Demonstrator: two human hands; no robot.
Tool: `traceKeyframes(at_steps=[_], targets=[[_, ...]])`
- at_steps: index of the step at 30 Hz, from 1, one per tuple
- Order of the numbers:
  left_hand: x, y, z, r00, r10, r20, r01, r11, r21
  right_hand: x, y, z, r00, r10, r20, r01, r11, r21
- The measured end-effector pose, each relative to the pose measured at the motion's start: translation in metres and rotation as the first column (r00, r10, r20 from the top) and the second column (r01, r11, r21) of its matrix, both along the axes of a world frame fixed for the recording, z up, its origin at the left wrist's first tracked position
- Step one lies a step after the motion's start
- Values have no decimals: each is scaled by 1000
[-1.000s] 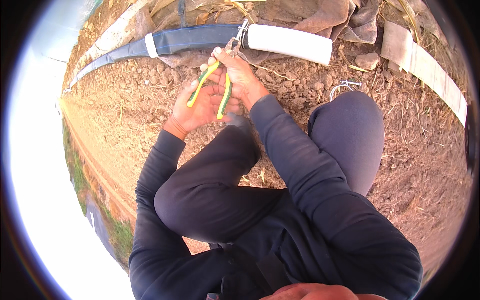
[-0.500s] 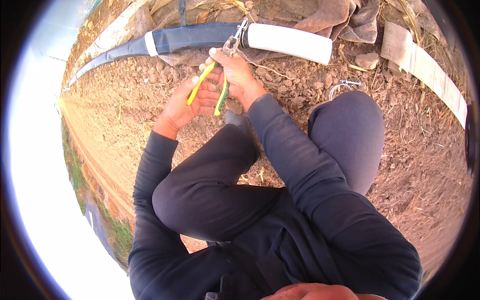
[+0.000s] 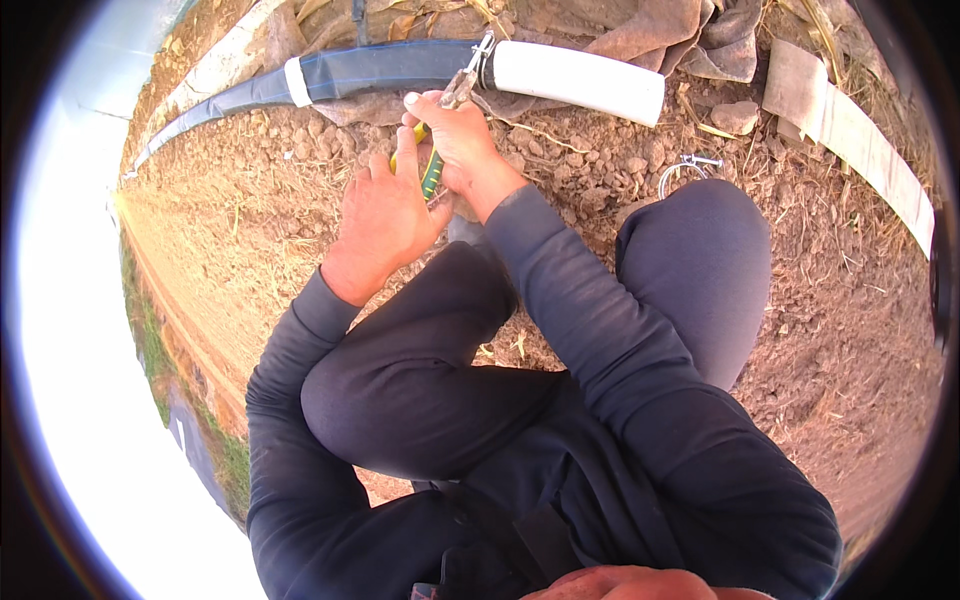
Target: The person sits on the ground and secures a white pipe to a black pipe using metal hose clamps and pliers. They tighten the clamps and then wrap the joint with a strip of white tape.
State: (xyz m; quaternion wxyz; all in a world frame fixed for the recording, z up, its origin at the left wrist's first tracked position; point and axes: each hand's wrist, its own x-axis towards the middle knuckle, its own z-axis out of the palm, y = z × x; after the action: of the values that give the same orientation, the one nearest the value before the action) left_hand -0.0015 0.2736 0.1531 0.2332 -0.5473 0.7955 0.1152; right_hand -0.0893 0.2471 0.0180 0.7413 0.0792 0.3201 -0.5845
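Note:
Both my hands are on a pair of pliers (image 3: 432, 174) with yellow and green handles. My left hand (image 3: 385, 215) closes over the handles from above, hiding much of them. Near the pivot, my right hand (image 3: 462, 145) grips the pliers, its thumb toward the jaws. The metal jaws meet a wire hose clamp (image 3: 486, 62); their exact bite is too small to tell. This clamp sits where a flat dark blue hose (image 3: 390, 68) meets a white pipe (image 3: 580, 82).
A loose metal hose clamp (image 3: 683, 172) lies on the dry, cloddy soil beside my right knee (image 3: 695, 240). Brown cloth (image 3: 650, 35) is bunched behind the pipe. A flat pale strip (image 3: 850, 130) curves down the right. A white band (image 3: 297, 82) wraps the blue hose.
My left hand has turned over from palm-up below the handles to back-up, wrapping them. The handles are now closer together. My right hand and the pliers have moved slightly.

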Motion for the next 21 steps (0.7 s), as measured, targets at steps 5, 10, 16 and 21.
traceKeyframes(at_steps=[5,10,16,21], targets=[[36,-28,-9,277,911,-306,-507,409,759,-5,1,-12,959,-28,283,56,994,-91],[71,-20,-58,-62,981,183,185,-169,968,-11,3,-20,928,5,371,53,988,-145],[54,-14,-50,41,999,-24,88,21,996,-17,6,-18,970,68,232,-32,987,-157],[32,-19,-11,655,680,-331,-387,677,625,-10,1,-5,989,76,131,-70,996,-50]])
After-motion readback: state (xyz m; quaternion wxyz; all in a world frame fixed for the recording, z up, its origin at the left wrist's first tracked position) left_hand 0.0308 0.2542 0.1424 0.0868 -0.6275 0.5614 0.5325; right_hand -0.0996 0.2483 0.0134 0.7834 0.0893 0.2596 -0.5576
